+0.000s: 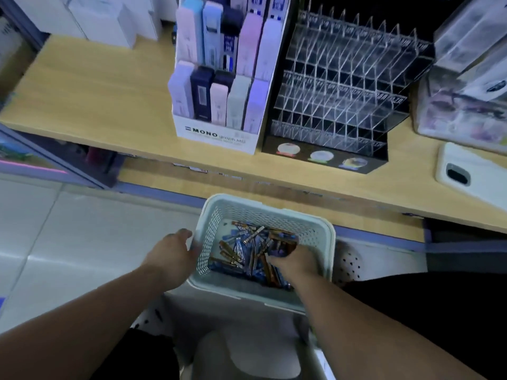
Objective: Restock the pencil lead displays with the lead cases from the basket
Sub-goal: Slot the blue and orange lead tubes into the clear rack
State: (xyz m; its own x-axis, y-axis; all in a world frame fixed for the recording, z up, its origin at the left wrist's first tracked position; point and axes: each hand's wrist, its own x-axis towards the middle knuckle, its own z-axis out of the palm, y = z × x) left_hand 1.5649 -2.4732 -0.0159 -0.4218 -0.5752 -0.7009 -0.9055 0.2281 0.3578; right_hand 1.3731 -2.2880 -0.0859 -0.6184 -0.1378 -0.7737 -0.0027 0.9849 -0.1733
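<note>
A pale perforated basket (327, 242) sits low in front of the shelf and holds several blue and brown lead cases (244, 250). My left hand (171, 253) grips the basket's left rim. My right hand (295, 260) is inside the basket, its fingers curled round a few lead cases at the right side. On the wooden shelf above stands a clear acrylic tiered display (340, 86) on a black base, its slots bare. Left of it stands a white MONO cardboard display (216, 135) with pastel and dark cases.
The wooden shelf (90, 89) has white boxes (104, 17) at the back left. Clear packaged goods (466, 78) are stacked at the right, with a white phone-like object (472, 174) lying in front. The basket rests on a white stool (247, 349) above a tiled floor.
</note>
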